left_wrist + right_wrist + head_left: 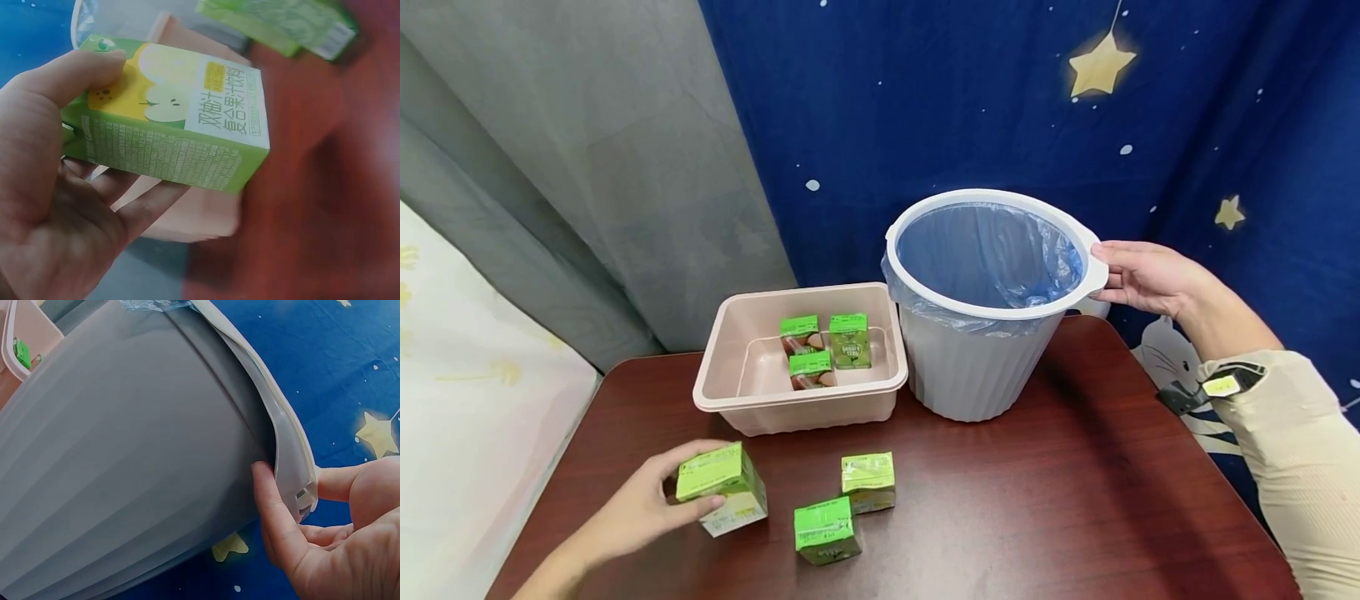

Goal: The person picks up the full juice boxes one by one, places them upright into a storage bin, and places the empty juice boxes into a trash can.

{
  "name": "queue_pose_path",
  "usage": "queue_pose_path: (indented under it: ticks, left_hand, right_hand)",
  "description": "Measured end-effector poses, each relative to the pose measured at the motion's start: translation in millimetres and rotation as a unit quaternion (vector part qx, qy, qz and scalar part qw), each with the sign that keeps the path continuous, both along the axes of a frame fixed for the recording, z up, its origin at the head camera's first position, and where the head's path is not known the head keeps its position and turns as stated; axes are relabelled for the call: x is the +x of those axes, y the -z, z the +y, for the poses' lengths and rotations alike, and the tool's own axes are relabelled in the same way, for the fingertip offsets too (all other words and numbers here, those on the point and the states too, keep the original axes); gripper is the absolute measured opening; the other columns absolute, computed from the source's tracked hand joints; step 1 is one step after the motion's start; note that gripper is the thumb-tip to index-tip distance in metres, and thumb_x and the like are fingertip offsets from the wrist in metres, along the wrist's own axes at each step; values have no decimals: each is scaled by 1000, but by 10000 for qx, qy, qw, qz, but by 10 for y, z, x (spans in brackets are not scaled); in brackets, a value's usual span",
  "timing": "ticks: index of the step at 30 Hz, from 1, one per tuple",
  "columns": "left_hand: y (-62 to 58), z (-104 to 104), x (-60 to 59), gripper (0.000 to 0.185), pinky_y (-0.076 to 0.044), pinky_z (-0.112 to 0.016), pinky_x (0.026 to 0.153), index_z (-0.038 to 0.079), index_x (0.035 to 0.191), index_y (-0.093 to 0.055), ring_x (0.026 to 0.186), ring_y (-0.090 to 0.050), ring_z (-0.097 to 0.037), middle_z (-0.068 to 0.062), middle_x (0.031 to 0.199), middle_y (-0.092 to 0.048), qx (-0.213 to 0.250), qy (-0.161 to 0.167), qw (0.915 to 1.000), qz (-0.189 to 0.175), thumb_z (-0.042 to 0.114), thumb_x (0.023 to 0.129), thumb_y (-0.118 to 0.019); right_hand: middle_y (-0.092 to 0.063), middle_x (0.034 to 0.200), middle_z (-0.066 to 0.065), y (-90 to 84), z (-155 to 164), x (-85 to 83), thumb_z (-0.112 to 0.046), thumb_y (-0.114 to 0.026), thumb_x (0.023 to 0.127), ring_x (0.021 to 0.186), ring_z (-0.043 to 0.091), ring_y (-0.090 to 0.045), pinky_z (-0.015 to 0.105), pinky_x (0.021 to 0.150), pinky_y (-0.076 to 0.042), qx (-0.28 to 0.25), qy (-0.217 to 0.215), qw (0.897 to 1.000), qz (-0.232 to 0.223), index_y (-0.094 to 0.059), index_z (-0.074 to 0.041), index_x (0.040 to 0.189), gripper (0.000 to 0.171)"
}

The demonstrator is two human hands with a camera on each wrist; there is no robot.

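Juice carton (722, 487) near the bench's front-left corner was pinched by the left hand (636, 508); right hand (1146, 277) fingers gripped the bin (977, 367) handle, probably steadying it.

Between the left fingers (94, 72) sits a lime-green juice carton (172, 131) with a yellow panel, a cut-apple picture and a white label. By the right fingers (275, 512), the ribbed grey waste bin (125, 462) has a white rim (992, 312) and a pale blue liner (992, 250). Behind it hangs a navy curtain (925, 92) with yellow stars. The worktop (1037, 492) is reddish brown.
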State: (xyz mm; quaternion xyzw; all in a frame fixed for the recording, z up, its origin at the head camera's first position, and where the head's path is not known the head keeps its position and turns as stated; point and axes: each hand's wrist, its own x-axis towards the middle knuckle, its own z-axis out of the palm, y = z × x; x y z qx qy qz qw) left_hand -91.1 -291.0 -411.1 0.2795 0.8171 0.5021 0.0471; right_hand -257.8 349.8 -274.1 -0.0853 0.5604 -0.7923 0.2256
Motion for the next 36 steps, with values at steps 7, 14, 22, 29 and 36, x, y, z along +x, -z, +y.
queue_pose_path:
  ticks: [7, 14, 22, 29, 36]
  left_hand:
    - [-475, 84, -175, 53, -60, -34, 62, 5, 135, -58, 81, -69, -13, -2, 102, -70, -164, 42, 9997, 161, -5, 86, -78]
    - [-939, 252, -438, 51, -60, -31, 65, 7, 133, -60, 81, -70, -16, -2, 100, -70, -572, -9, 9974, 441, -1, 86, -80]
    - [-1316, 592, -770, 53, -61, -35, 73, 5, 138, -57, 90, -70, -22, -13, 109, -67, -367, 358, 9987, 33, 1, 89, -77]
    - [-1625, 958, -1023, 53, -61, -36, 75, 5, 140, -56, 93, -67, -24, -16, 111, -66, -194, 671, 9975, -47, 3, 90, -77]
    - [-1952, 1314, -1235, 52, -58, -35, 79, 7, 140, -57, 94, -64, -27, -14, 112, -66, -135, 667, 9975, 213, 5, 91, -76]
  right_hand:
    - [-73, 103, 10, -8, -12, 1, -9, -39, 111, 93, 20, -72, 35, 78, -62, 52, 31, 10000, -40, -70, -4, 111, 31]
    - [-73, 102, 10, -16, -12, 4, -9, -40, 110, 92, 20, -72, 35, 78, -62, 54, 73, 10000, -28, -70, -4, 110, 30]
    - [-73, 102, 10, -12, -18, 10, -9, -40, 110, 93, 19, -72, 35, 78, -61, 38, 25, 10000, -33, -70, -4, 110, 30]
    - [-72, 102, 9, -9, -30, 2, -9, -41, 110, 92, 19, -72, 35, 78, -61, 87, 95, 9999, -77, -70, -5, 109, 30]
    - [-72, 102, 9, -1, -24, 7, -9, -41, 110, 93, 18, -72, 34, 78, -61, 123, 115, 9999, 7, -71, -5, 110, 31]
